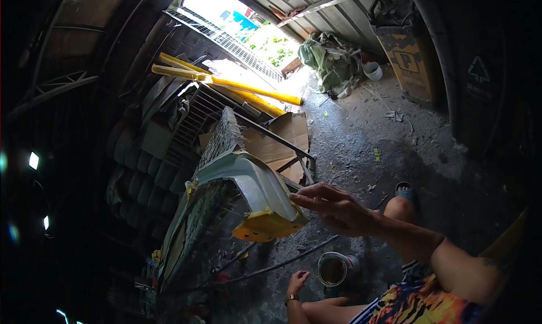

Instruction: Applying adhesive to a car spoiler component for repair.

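Note:
A long moulded part (257, 180) with a pale grey, glossy channel stands tilted in front of me. Its near end is a yellow flange (268, 227) with small holes, and ragged fibres stick out along its far edge. My right hand (339, 210) reaches across from the right, fingers stretched out, with the fingertips at the channel's right edge. I see no tool in it. My left hand (298, 281), with a watch on the wrist, is low by my leg, its fingers curled and nothing visible in them. Beside it stands a round can (333, 269) with dull brownish contents.
Yellow bars (243, 87) lie across a metal frame (271, 135) over flat cardboard (285, 135). Green sheeting (333, 61) is heaped by the doorway near a white bucket (372, 71). A yellow-and-black case (409, 64) stands at the right wall. Debris dots the grey floor (361, 132).

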A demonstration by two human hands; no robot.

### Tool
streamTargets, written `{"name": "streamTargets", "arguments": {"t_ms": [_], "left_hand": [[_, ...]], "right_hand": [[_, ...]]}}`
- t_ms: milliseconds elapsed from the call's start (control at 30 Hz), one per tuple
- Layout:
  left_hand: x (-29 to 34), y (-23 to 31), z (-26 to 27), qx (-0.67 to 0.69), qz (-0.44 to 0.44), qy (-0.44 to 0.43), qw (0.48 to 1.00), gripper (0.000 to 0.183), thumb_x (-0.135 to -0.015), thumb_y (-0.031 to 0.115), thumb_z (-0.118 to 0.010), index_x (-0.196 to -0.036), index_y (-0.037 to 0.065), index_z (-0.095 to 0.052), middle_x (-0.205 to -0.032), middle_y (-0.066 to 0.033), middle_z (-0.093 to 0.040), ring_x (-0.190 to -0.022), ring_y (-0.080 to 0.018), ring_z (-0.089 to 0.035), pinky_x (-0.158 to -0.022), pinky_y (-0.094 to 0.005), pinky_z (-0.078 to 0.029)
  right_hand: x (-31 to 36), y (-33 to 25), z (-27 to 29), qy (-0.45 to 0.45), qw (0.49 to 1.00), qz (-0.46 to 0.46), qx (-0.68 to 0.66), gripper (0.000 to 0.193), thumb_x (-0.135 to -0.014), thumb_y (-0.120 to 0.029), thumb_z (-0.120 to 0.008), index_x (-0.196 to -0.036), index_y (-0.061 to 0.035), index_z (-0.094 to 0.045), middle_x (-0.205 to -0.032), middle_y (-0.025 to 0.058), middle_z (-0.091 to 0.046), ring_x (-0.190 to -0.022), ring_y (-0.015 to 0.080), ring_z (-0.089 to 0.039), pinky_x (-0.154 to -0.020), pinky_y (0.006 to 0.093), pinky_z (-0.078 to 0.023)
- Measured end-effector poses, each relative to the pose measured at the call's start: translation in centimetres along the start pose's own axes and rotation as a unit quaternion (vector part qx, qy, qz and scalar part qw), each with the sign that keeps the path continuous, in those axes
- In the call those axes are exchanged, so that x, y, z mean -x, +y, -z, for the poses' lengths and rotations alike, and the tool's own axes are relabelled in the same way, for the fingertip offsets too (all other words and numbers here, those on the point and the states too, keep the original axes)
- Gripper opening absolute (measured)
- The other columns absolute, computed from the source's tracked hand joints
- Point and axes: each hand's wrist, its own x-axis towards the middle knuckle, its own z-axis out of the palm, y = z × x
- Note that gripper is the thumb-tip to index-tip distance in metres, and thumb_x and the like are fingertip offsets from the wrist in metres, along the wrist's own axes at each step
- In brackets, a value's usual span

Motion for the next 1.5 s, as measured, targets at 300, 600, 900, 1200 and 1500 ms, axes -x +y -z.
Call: {"name": "streamTargets", "arguments": {"t_ms": [300, 600, 900, 1200, 1500], "left_hand": [[-0.4, -0.1, -0.1, -0.010, 0.022, -0.006, 1.000, 0.037, -0.088, 0.036, -0.071, -0.109, 0.005, -0.069, -0.090, -0.0014, -0.067, -0.076, -0.0111, -0.058, -0.065, -0.0265, -0.048], [-0.3, 0.1, -0.1, -0.025, 0.023, -0.019, 0.999, 0.039, -0.088, 0.038, -0.070, -0.109, 0.006, -0.069, -0.091, -0.0027, -0.068, -0.077, -0.0125, -0.060, -0.064, -0.0280, -0.049], [-0.3, 0.9, 0.0, -0.031, 0.017, -0.018, 0.999, 0.039, -0.089, 0.038, -0.069, -0.109, 0.005, -0.069, -0.091, -0.0036, -0.068, -0.075, -0.0127, -0.058, -0.065, -0.0283, -0.048], [0.0, -0.2, 0.3, -0.008, -0.001, -0.007, 1.000, 0.036, -0.089, 0.037, -0.070, -0.106, 0.006, -0.069, -0.089, -0.0002, -0.067, -0.073, -0.0096, -0.055, -0.059, -0.0259, -0.045], [1.0, -2.6, 1.1, 0.003, 0.040, 0.018, 0.999, 0.039, -0.088, 0.041, -0.070, -0.106, 0.007, -0.069, -0.089, -0.0003, -0.067, -0.073, -0.0102, -0.056, -0.059, -0.0263, -0.046]], "right_hand": [[1.1, 0.7, -0.6, 0.019, 0.999, -0.028, 0.030, 0.066, -0.081, 0.016, -0.053, -0.140, -0.0129, -0.050, -0.126, 0.0155, -0.054, -0.117, 0.0310, -0.055, -0.100, 0.0418, -0.047], [0.3, 1.5, 0.1, 0.008, 0.995, -0.003, 0.100, 0.064, -0.080, 0.012, -0.059, -0.136, -0.0182, -0.055, -0.118, 0.0125, -0.056, -0.107, 0.0265, -0.059, -0.091, 0.0404, -0.051], [-4.9, -0.6, 4.1, -0.137, 0.976, 0.098, 0.135, 0.042, -0.079, 0.005, -0.065, -0.116, -0.0153, -0.066, -0.121, 0.0096, -0.054, -0.109, 0.0258, -0.057, -0.097, 0.0408, -0.047], [-9.0, 5.2, 2.5, -0.184, 0.949, 0.126, 0.223, 0.031, -0.076, -0.009, -0.071, -0.107, -0.0144, -0.071, -0.133, 0.0075, -0.049, -0.128, 0.0245, -0.044, -0.108, 0.0407, -0.037], [-9.5, 4.9, 1.3, -0.163, 0.968, 0.065, 0.177, 0.045, -0.074, 0.009, -0.063, -0.109, -0.0180, -0.072, -0.133, 0.0059, -0.052, -0.124, 0.0233, -0.049, -0.105, 0.0403, -0.040]]}}
